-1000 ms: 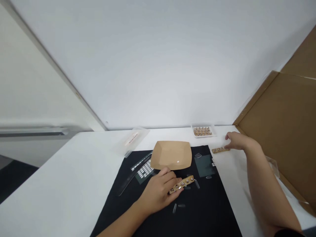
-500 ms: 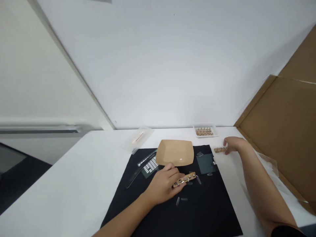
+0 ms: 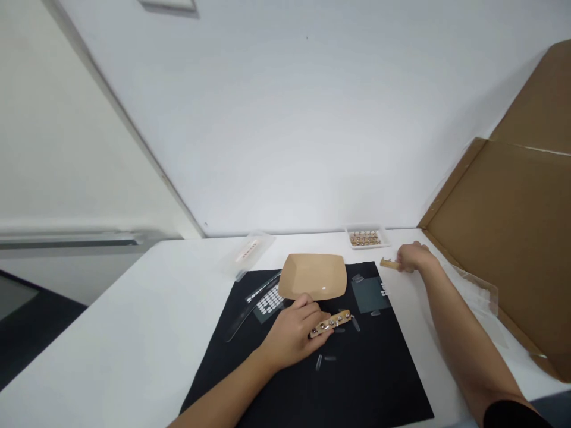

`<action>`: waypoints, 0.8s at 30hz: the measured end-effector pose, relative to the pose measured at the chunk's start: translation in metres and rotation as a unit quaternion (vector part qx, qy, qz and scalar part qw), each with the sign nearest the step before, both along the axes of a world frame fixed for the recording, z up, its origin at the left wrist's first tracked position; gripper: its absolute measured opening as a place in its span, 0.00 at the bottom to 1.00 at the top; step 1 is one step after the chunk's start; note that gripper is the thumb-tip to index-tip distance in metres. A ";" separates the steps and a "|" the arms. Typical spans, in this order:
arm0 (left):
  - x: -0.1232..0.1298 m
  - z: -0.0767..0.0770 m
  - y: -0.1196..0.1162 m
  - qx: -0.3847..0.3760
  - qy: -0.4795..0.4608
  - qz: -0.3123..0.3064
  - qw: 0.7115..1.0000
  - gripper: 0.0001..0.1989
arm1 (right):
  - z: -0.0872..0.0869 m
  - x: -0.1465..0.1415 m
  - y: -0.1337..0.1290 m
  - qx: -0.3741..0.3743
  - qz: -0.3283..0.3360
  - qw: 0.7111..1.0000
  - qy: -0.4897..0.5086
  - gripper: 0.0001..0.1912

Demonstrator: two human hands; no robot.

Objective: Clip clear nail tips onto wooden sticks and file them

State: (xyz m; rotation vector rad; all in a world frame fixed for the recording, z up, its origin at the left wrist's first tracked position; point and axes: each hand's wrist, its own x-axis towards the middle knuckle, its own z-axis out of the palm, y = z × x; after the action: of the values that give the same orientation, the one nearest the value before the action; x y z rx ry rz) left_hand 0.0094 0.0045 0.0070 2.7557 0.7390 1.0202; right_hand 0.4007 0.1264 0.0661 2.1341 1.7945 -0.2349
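Note:
My left hand [image 3: 292, 333] rests over the black mat [image 3: 357, 386], fingers and thumb closed around the left end of a wooden strip [image 3: 335, 323] topped with several round metal studs. Small clear nail tips [image 3: 318, 362] lie on the mat near this hand. Off the mat's far right corner, my right hand [image 3: 414, 257] grips the right end of a second wooden strip [image 3: 389, 263]; its studs show from the side, and the fingertips are partly hidden.
A tan paper tray [image 3: 312, 276] stands beyond my left hand. Behind are a clear box [image 3: 366, 244] of studded strips and a translucent lid [image 3: 254, 252]. Dark sheets with white ovals [image 3: 270, 300] and a black curved file [image 3: 250, 312] lie left; cardboard [image 3: 504, 238] stands right.
My right hand has closed on the second strip and turned it, so its studs now show from the side. My left hand keeps its hold; the whole view has shifted slightly.

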 end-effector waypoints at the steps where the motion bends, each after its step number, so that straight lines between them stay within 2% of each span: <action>1: 0.000 0.000 0.000 0.002 -0.001 0.000 1.000 0.08 | 0.002 0.001 -0.001 0.001 0.001 1.000 0.008 0.14; 6: 0.000 -0.001 0.001 0.000 0.002 -0.002 1.000 0.09 | 0.020 0.007 -0.011 0.017 0.022 0.998 0.053 0.11; 11: -0.001 0.001 -0.001 -0.003 0.020 0.006 1.000 0.09 | 0.066 0.003 -0.041 0.102 0.103 0.984 0.106 0.11; 14: -0.001 0.003 -0.002 -0.005 0.031 0.011 0.999 0.08 | 0.093 -0.017 -0.072 0.238 0.234 0.923 0.190 0.13; 18: -0.001 0.003 -0.002 -0.007 0.057 0.029 0.998 0.03 | 0.114 -0.059 -0.110 0.302 0.367 0.844 0.247 0.09; 21: 0.000 0.003 -0.003 0.008 0.058 0.044 0.997 0.03 | 0.115 -0.090 -0.127 0.345 0.403 0.813 0.240 0.07; 24: -0.001 0.008 -0.005 0.008 0.016 0.078 0.997 0.09 | 0.101 -0.113 -0.137 0.379 0.442 0.781 0.225 0.08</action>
State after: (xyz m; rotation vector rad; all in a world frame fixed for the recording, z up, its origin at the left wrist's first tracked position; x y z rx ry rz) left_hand 0.0089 -0.0007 0.0153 2.7700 0.9669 1.0161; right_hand 0.2875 -0.0111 0.1671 1.3416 3.3936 0.3072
